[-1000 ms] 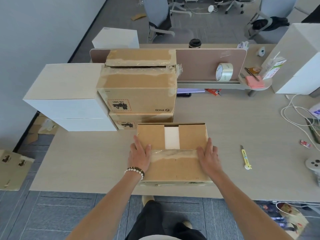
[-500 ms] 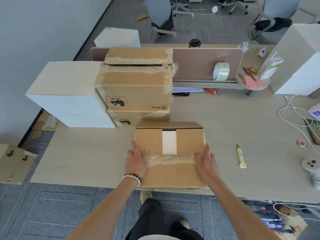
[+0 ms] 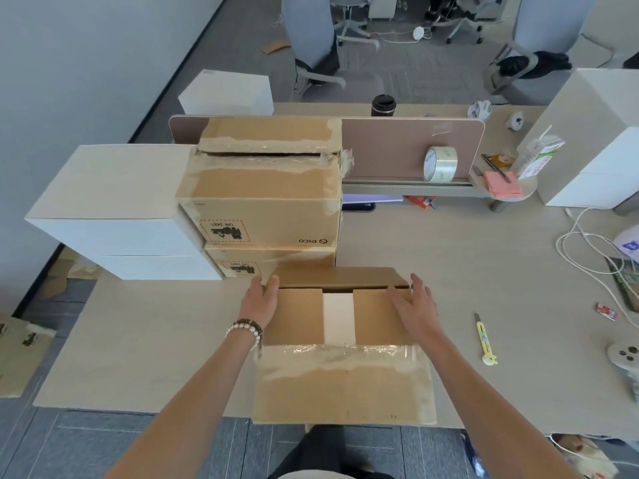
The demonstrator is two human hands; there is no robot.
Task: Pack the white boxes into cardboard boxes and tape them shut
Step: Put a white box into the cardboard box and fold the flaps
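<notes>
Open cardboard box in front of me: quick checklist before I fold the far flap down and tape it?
1. White box seated inside the open cardboard box: ok.
2. Both short side flaps folded in flat: ok.
3. Far flap closed: not ok.
4. Left hand and right hand at the far corners: ok.
5. Tape roll within reach on the divider shelf: cannot tell.

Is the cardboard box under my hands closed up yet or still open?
Still open. The cardboard box has both side flaps folded in, but the near and far flaps aren't closed, and the white box shows through the gap.
</notes>
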